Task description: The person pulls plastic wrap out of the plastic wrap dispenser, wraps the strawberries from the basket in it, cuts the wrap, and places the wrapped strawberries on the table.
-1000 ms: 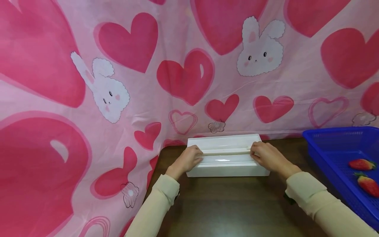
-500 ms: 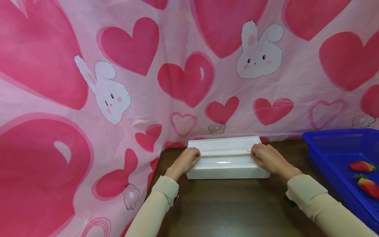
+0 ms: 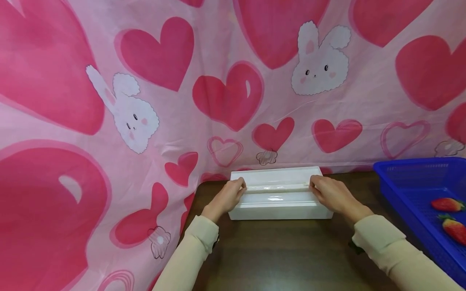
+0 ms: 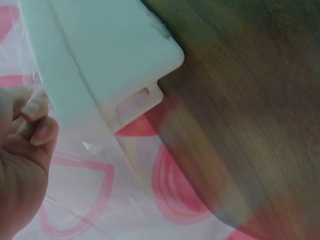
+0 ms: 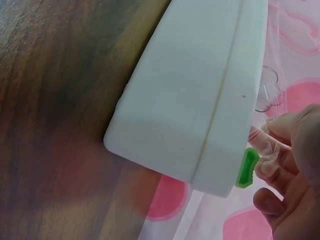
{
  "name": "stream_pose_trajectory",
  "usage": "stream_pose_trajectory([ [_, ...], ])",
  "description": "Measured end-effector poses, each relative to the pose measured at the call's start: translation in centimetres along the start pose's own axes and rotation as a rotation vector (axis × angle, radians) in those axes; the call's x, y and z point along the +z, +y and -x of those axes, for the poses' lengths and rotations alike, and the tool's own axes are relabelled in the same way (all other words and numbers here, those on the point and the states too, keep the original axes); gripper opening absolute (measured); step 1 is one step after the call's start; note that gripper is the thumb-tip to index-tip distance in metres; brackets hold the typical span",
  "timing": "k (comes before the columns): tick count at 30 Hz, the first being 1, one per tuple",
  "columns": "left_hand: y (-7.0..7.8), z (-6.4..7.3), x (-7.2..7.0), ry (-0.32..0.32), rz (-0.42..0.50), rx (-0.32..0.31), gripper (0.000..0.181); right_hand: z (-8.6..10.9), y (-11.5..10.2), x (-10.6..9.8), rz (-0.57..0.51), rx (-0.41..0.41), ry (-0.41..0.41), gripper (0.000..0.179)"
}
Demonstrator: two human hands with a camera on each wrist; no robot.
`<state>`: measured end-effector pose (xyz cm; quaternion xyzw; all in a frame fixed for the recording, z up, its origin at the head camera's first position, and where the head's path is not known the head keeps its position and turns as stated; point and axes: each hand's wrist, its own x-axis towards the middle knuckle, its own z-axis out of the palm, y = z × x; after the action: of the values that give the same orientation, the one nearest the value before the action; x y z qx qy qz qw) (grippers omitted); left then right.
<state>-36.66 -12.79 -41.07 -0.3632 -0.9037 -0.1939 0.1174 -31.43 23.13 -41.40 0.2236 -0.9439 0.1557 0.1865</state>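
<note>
A white cling film dispenser box [image 3: 280,212] lies lengthwise on the table with its lid [image 3: 274,174] raised at the back. Clear cling film [image 3: 275,187] stretches across it, shining in the light. At the left end, my left hand [image 3: 230,195] pinches the film's edge between thumb and fingers. My right hand [image 3: 333,194] pinches the film at the other end; crumpled film [image 5: 272,155] shows between its fingers in the right wrist view. A small green slider [image 5: 247,169] sits at the box's end close to those fingers.
To the right stands a blue plastic basket [image 3: 395,186] holding strawberries [image 3: 447,204]. Pink heart-patterned cloth [image 3: 218,48] hangs behind and to the left of the brown table [image 3: 287,254]. The table's left edge runs close to the left forearm.
Both hands have shifted very slightly up and back relative to the box, keeping their pinch. A fresh glint shows along the film between them. Box and basket stay in place.
</note>
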Motion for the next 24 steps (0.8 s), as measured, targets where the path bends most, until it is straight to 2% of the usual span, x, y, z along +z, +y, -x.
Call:
stream_pose_trajectory([
  [5, 0.1, 0.0, 0.1, -0.004, 0.06, -0.036, 0.004, -0.1, -0.3, -0.2, -0.046, 0.057, 0.002, 0.01],
  [9, 0.2, 0.0, 0.2, 0.003, 0.099, -0.055, 0.002, -0.1, -0.4, 0.1, -0.123, 0.069, 0.05, 0.009],
  [15, 0.9, 0.2, 0.1, 0.026, 0.193, -0.075, 0.003, 0.1, -0.6, 0.5, -0.369, 0.135, 0.059, 0.006],
  [17, 1.0, 0.2, 0.2, 0.028, 0.232, -0.09, 0.005, 0.1, -0.6, 0.5, -0.421, 0.146, 0.069, 0.006],
  [24, 1.0, 0.1, 0.3, 0.025, 0.259, -0.125, 0.005, 0.1, -0.6, 0.6, -0.426, 0.087, 0.146, 0.009],
])
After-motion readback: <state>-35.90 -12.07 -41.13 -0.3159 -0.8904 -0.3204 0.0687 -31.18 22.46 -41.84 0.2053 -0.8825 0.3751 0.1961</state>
